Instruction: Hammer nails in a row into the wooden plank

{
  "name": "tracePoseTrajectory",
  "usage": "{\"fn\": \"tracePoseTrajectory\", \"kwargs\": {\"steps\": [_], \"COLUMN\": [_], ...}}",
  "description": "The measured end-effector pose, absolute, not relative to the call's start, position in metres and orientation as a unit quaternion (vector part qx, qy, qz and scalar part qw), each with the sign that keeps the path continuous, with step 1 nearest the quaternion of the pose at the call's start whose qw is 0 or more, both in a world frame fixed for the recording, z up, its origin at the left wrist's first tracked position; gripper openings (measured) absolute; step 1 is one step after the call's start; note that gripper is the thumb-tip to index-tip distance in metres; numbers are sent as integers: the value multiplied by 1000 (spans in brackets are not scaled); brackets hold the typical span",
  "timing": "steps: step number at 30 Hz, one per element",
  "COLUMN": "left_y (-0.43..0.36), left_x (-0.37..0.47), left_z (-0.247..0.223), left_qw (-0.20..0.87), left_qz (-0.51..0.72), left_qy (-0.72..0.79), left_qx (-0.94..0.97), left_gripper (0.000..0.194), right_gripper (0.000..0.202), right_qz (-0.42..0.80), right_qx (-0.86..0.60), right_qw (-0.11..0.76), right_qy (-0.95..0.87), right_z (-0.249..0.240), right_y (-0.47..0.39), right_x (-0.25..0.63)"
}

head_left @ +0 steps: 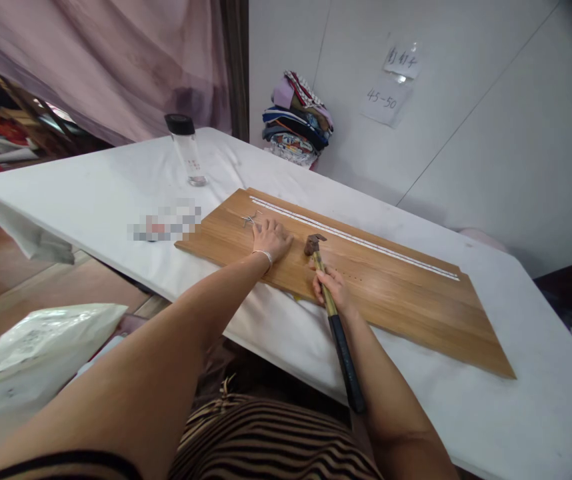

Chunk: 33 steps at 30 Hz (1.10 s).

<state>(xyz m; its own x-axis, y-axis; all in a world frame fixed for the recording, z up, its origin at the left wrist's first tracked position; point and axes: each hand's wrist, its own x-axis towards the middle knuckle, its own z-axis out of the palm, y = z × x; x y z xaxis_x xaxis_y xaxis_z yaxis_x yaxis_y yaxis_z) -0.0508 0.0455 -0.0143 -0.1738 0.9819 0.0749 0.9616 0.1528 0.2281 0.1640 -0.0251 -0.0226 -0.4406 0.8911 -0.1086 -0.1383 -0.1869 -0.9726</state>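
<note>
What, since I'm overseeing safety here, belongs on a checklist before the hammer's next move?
1. Hammer held: ok, the right-hand grip is closed round its handle.
2. Hold suited to a full swing: likely not ok, being close to the hammer head.
3. Left-hand grip apart from the hammer head: ok, a gap shows.
4. Left-hand grip pinching a nail: cannot tell, though loose nails lie beside it.
5. Wooden board secured: cannot tell.
6. Bottle off the board: ok, standing on the table.
</note>
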Motion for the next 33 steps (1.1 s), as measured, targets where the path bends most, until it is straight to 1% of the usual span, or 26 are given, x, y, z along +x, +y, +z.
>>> {"fn": "tracePoseTrajectory", "kwargs": {"steps": [8,33], "left_y": [46,46], "left_x": [-52,-51], "left_z": [-16,-17], "left_qw": [43,45], "left_qz": [114,115], "left_qy": [754,758], "left_qx": [645,641], "left_gripper": [59,58], "right_gripper": [48,50], "right_qz": [680,676], "right_qx": [-366,-367], "right_qw": [379,382], "right_qy": [-510,-512], "right_z": [-27,-26], "right_y": [-25,-24], "right_x": [165,165]}}
